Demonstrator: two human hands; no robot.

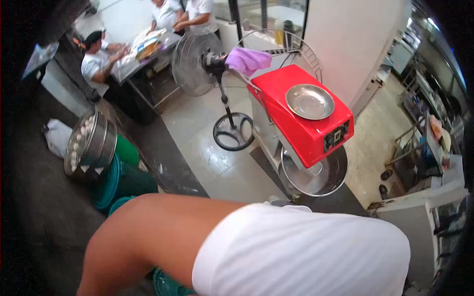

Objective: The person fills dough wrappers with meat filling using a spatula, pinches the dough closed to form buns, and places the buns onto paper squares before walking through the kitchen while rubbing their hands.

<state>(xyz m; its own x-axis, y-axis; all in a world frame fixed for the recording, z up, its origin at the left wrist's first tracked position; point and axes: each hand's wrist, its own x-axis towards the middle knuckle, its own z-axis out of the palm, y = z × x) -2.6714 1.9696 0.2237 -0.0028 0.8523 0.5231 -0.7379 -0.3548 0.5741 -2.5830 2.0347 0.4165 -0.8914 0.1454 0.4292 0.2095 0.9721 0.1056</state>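
Neither of my hands shows in the head view. A bent arm in a white short sleeve fills the bottom of the picture, very close to the camera. Its forearm runs down past the lower left edge, so the hand and anything it holds are hidden. Teal-green tubs stand just beyond the elbow, and part of another green rim shows beneath the arm. Past the sleeve is a red-topped mixer with a metal bowl under its head and a round metal dish on top.
Stacked steel steamers with pale round pieces are at left. A pedestal fan stands mid-floor beside a purple cloth. At the back, several people in white shirts work around a metal table. A passage with shelving opens at right.
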